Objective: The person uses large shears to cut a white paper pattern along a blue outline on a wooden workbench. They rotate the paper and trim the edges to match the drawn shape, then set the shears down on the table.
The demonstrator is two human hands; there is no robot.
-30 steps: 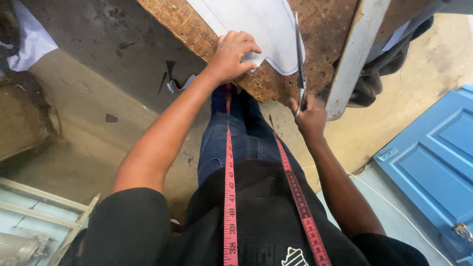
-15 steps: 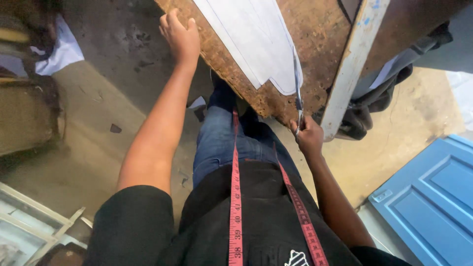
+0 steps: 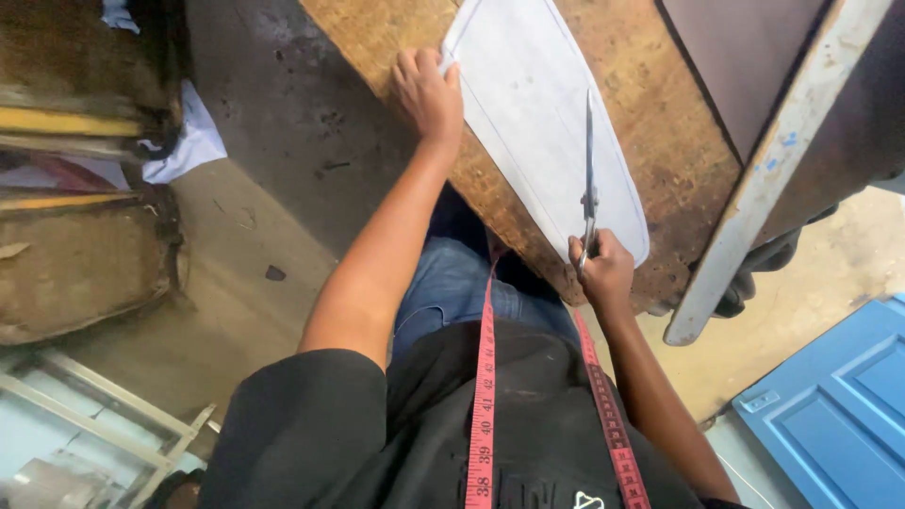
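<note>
Concrete floor, grey and stained, fills the left half of the view, going paler and sandier toward 6 o'clock. Over it from 12 to 3 o'clock sits a rough wooden table, chipboard-looking, brown and pitted, with a crumbly edge running diagonally down to about 4 o'clock. A pale painted plank with chipped blue flecks lies across its right side, and dark cloth hangs under that at 3 o'clock. A blue panelled door lies flat at 4 to 5 o'clock. At 9 o'clock there's a worn brown bench or cushion stack with a white cloth scrap beside it, and a metal frame at 7 o'clock.

On the table lies the fabric, a whitish, smooth piece with a rounded end at the near table edge and faint drawn lines following its outline. It runs from 12 o'clock down toward centre right.

The left hand rests palm down on the fabric's far left corner at 12 o'clock, fingers together and flat, pressing it to the wood. The right hand at centre right is curled tight around the scissors' handles. The scissors are slim steel, blades pointing up to 12 o'clock over the fabric; can't tell if the blades are parted.

A red tape measure hangs over the black shirt, above blue jeans.
</note>
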